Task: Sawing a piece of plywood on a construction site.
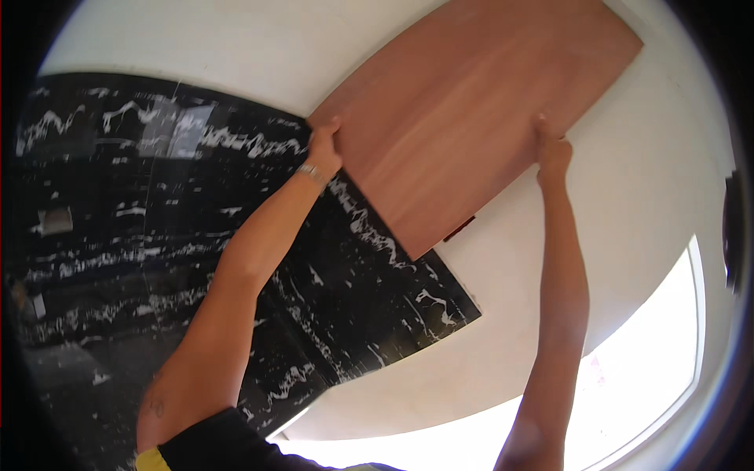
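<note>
A large reddish-brown wood panel [471,102] is raised against the pale wall, tilted in view, its lower corner overlapping black marble-look tiles [393,306] with white veins. My left hand [325,149] is closed on the panel's left edge, thumb on its face; a wristwatch or bracelet is on that wrist. On the lower right edge, my right hand [554,155] grips the panel with its thumb on the front. The fingers of both hands are partly hidden behind the board. Both arms reach upward.
A small dark red piece [460,228] shows just below the panel's lower edge. A greyish square plate [55,220] sits on the black tiles at the left. Bright light comes through an opening [652,369] at the lower right. A dark object [732,231] stands at the right rim.
</note>
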Action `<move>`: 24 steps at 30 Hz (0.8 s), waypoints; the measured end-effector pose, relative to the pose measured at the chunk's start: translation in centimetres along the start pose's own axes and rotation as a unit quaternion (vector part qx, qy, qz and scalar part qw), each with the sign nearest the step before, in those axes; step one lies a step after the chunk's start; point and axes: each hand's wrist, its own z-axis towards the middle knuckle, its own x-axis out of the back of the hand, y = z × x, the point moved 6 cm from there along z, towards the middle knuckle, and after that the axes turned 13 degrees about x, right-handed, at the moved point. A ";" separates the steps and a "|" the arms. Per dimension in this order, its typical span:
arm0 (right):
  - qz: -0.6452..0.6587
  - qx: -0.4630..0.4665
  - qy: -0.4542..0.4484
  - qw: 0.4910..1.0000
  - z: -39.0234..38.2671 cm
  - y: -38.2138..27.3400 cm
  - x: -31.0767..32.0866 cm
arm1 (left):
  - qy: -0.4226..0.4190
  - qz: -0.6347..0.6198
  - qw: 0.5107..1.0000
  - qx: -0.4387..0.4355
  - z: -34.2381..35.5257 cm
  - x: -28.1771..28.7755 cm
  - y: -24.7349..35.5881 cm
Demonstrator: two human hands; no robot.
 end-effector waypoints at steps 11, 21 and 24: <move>0.212 -0.105 0.053 0.970 -10.4 -4.6 16.1 | 0.040 0.098 0.989 0.104 -18.1 6.8 -4.7; 0.346 -0.134 0.291 0.882 -43.2 -6.7 37.0 | 0.028 0.488 0.872 -0.003 -35.4 14.1 -9.4; 0.291 -0.216 0.409 0.837 -57.6 -9.8 43.1 | -0.017 0.546 0.837 0.018 -39.2 12.6 -13.7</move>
